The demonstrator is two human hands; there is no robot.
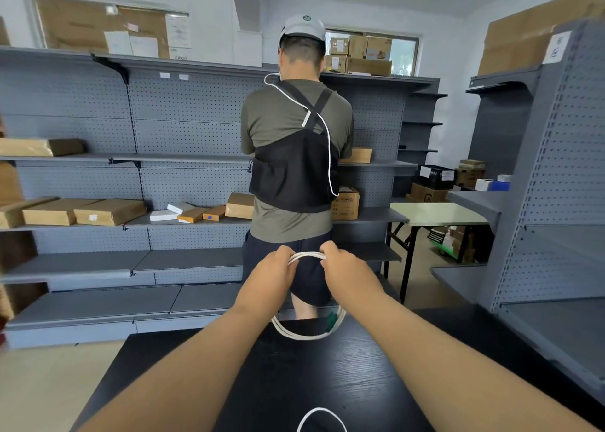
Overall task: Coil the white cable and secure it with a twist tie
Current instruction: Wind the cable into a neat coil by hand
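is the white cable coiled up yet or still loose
Coiled. The white cable hangs in several stacked loops held up between the left hand and right hand. No twist tie visibly around it.

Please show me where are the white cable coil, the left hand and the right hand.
white cable coil (306, 334): head view, on the coil's lower loop.
left hand (273, 273): head view, on the back of the hand.
right hand (347, 269): head view, on the back of the hand.

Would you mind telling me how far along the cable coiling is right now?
Done: the cable already forms several loops, hanging over the black table. In hand: the left hand and right hand grip the top of the coil. Left: no tie is visibly wrapped around it yet; something green sits at the loops, unclear what.
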